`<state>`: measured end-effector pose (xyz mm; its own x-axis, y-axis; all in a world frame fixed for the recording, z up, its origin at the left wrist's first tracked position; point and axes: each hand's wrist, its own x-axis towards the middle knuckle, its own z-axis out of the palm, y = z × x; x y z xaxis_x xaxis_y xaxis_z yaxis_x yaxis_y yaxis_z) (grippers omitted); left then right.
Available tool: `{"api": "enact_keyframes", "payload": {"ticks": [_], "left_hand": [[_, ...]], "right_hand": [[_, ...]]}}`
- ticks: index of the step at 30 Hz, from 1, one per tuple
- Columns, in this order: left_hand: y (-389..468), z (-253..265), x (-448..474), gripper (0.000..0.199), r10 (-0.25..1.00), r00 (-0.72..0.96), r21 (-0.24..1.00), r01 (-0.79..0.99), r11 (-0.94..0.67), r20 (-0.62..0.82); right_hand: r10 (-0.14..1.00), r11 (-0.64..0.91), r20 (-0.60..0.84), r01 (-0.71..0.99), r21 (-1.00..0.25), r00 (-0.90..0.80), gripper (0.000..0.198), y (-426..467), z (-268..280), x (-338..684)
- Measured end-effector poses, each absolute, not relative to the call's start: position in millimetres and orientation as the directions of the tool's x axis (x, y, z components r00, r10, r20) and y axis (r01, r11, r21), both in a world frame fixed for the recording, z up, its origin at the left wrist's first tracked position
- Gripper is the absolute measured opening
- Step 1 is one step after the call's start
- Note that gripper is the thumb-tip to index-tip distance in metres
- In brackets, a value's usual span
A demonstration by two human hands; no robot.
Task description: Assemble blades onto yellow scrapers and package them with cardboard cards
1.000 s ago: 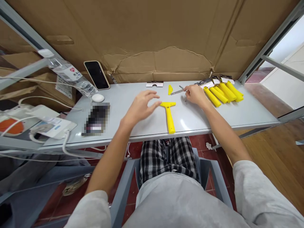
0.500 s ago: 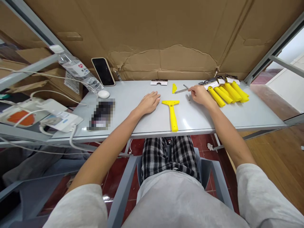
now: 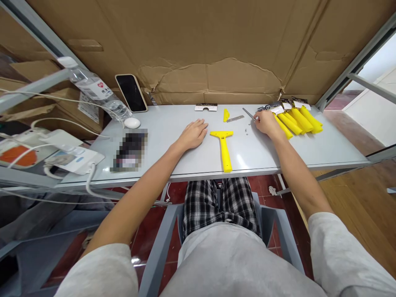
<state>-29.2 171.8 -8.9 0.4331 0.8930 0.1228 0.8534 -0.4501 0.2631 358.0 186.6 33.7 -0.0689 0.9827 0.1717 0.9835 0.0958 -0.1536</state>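
Observation:
My left hand (image 3: pixel 194 134) lies flat on the grey table with its fingers stretched out, holding nothing. To its right is a yellow scraper handle (image 3: pixel 225 153) with a wide T-shaped head. Beyond that head lie a small yellow plastic piece (image 3: pixel 226 116) and a flat metal blade (image 3: pixel 236 119), close together. My right hand (image 3: pixel 266 122) is closed, its fingertips pinching a thin grey metal strip (image 3: pixel 248 114) that points away to the left. Several tiny metal screws (image 3: pixel 246 132) lie just left of this hand.
Several packaged yellow scrapers (image 3: pixel 301 120) lie at the right. A black-and-white card (image 3: pixel 206 107) is at the back. On the left are a leaning phone (image 3: pixel 131 93), a water bottle (image 3: pixel 95 88), a white oval object (image 3: pixel 132 123), a blurred dark item (image 3: pixel 130 150) and white cables.
My right hand has shifted slightly right with the thin strip, away from the blade, which now lies apart from the fingers. More of the small screws shows. My left hand stays put.

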Motion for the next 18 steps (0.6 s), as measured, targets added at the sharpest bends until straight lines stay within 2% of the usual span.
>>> {"api": "enact_keyframes", "payload": {"ticks": [4, 7, 12, 18], "left_hand": [[173, -9, -29, 0.069, 0.891, 0.436, 0.25, 0.855, -0.455, 0.129], [172, -8, -29, 0.068, 0.89, 0.437, 0.258, 0.852, -0.456, 0.13], [170, -7, -29, 0.068, 0.891, 0.435, 0.265, 0.85, -0.455, 0.134], [171, -8, -30, 0.067, 0.888, 0.436, 0.251, 0.852, -0.459, 0.145]], "right_hand": [[0.968, 0.175, 0.194, 0.982, -0.065, -0.16, 0.06, 189, 37, 340], [0.956, 0.26, 0.143, 0.965, -0.017, -0.255, 0.061, 199, 41, 324], [0.948, 0.317, 0.01, 0.948, -0.01, -0.317, 0.053, 225, 47, 308], [0.933, 0.359, 0.051, 0.932, -0.039, -0.357, 0.042, 235, 47, 306]]}}
